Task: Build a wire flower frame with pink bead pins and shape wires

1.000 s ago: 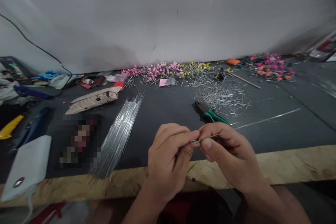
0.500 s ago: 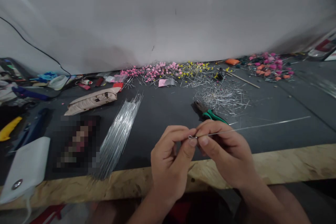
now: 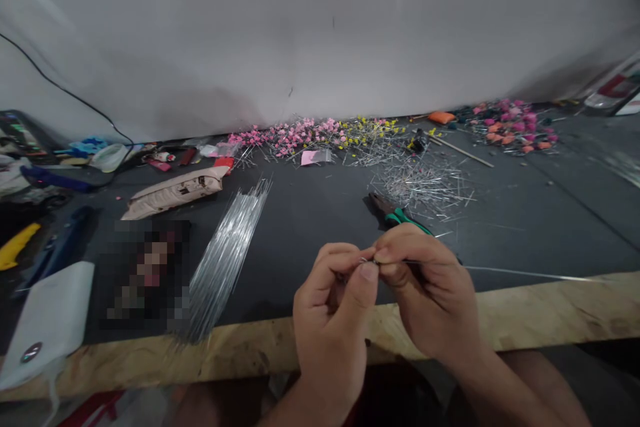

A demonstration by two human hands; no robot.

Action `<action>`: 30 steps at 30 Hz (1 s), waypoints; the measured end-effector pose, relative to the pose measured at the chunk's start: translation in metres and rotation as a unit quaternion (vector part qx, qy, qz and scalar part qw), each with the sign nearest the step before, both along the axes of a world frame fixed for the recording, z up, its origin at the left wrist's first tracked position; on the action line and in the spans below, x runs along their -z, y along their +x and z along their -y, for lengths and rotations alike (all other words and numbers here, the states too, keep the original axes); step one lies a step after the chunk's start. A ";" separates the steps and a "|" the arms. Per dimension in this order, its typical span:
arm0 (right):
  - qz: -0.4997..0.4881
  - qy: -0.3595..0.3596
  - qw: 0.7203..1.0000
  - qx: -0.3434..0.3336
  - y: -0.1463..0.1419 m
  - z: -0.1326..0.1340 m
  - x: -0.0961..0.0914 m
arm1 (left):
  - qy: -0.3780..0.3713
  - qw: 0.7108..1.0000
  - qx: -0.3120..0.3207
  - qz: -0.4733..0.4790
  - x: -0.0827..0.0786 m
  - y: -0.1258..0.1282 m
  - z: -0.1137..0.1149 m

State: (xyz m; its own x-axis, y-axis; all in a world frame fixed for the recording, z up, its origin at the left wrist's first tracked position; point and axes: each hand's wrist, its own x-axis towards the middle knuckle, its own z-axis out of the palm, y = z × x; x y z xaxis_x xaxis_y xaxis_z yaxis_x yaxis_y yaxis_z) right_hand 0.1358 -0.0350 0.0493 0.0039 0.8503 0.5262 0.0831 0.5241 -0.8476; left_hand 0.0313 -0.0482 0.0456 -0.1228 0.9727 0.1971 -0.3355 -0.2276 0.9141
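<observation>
My left hand [image 3: 337, 303] is closed, its thumb and forefinger pinching the small looped end of a thin metal wire [image 3: 520, 273]. Close against it, my right hand [image 3: 433, 293] grips the same wire just beside the loop. The wire's long free part runs out to the right past my right hand. Both hands are over the table's front edge, fingertips nearly touching. Behind my right hand lie pliers [image 3: 397, 213] with green handles, partly covered by the fingers. A bundle of straight wires [image 3: 227, 257] rests to the left of my hands.
Beyond the pliers is a heap of short wires [image 3: 425, 187]. Pink-tipped wires [image 3: 305, 137], yellow-tipped wires [image 3: 370, 133] and orange and magenta pieces [image 3: 520, 125] line the wall. At left are a white power bank [image 3: 53, 320], a beige pouch [image 3: 175, 192] and a yellow-handled tool [image 3: 20, 247].
The wire's free end has swung down toward the table's front edge. My right hand has rolled its grip near the loop, while my left hand keeps its pinch and shifts slightly right.
</observation>
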 end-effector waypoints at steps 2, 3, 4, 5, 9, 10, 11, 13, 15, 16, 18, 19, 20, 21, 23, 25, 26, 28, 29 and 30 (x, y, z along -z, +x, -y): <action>0.014 0.006 1.000 0.000 -0.001 0.000 0.000 | -0.015 1.000 0.003 -0.001 -0.004 0.001 0.001; 0.018 0.006 1.000 -0.002 -0.001 0.000 0.000 | -0.020 1.000 0.003 -0.002 -0.005 0.001 0.001; 0.020 0.006 1.000 -0.004 -0.001 0.000 0.001 | -0.025 1.000 0.001 -0.003 -0.007 0.002 0.001; 0.023 0.005 1.000 -0.006 0.000 0.001 0.001 | -0.029 1.000 0.000 -0.006 -0.008 0.002 0.002; 0.038 0.003 0.999 -0.011 0.002 0.003 0.002 | -0.041 0.999 0.007 -0.025 -0.010 0.001 0.002; 0.042 0.000 0.999 -0.012 0.002 0.003 0.002 | -0.040 0.998 0.008 -0.040 -0.011 0.000 0.002; 0.043 -0.004 0.999 -0.012 0.003 0.003 0.001 | -0.035 0.998 0.009 -0.061 -0.011 -0.001 0.002; 0.035 -0.018 0.999 -0.011 0.004 0.003 -0.002 | -0.013 0.992 0.009 -0.122 -0.012 -0.004 0.001; 0.013 -0.043 0.999 -0.013 0.005 0.001 -0.005 | 0.023 0.981 0.005 -0.193 -0.012 -0.008 0.000; -0.003 -0.060 0.998 -0.017 0.006 0.001 -0.006 | 0.042 0.974 0.000 -0.224 -0.012 -0.009 0.000; -0.043 -0.103 0.993 -0.030 0.007 -0.001 -0.007 | 0.074 0.959 -0.014 -0.275 -0.009 -0.011 -0.001; -0.065 -0.126 0.989 -0.039 0.008 -0.001 -0.006 | 0.088 0.952 -0.027 -0.292 -0.007 -0.011 -0.002; -0.087 -0.148 0.984 -0.050 0.009 -0.002 -0.005 | 0.103 0.945 -0.040 -0.308 -0.004 -0.011 -0.002; -0.110 -0.169 0.978 -0.061 0.010 -0.002 -0.004 | 0.123 0.937 -0.054 -0.321 -0.002 -0.011 -0.003; -0.147 -0.206 0.964 -0.083 0.012 -0.003 -0.002 | 0.174 0.916 -0.078 -0.354 0.001 -0.012 -0.006; -0.170 -0.232 0.953 -0.097 0.013 -0.003 -0.002 | 0.220 0.890 -0.084 -0.390 0.002 -0.014 -0.009; -0.175 -0.241 0.949 -0.100 0.013 -0.003 -0.002 | 0.234 0.881 -0.082 -0.404 0.002 -0.016 -0.010; -0.171 -0.250 0.948 -0.100 0.014 -0.004 -0.002 | 0.248 0.871 -0.076 -0.417 0.001 -0.018 -0.013; -0.166 -0.251 0.948 -0.100 0.014 -0.004 -0.003 | 0.253 0.870 -0.074 -0.416 0.000 -0.019 -0.014; -0.159 -0.252 0.949 -0.100 0.015 -0.005 -0.003 | 0.258 0.870 -0.072 -0.415 0.000 -0.020 -0.016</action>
State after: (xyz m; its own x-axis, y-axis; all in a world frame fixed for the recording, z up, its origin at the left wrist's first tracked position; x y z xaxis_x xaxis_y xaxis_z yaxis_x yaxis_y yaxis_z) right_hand 0.1504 -0.0302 0.0524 -0.0930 0.9943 0.0515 -0.2768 0.0238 -0.9606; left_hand 0.0116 -0.0327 0.0461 0.1569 0.7148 0.6815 0.4559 -0.6646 0.5920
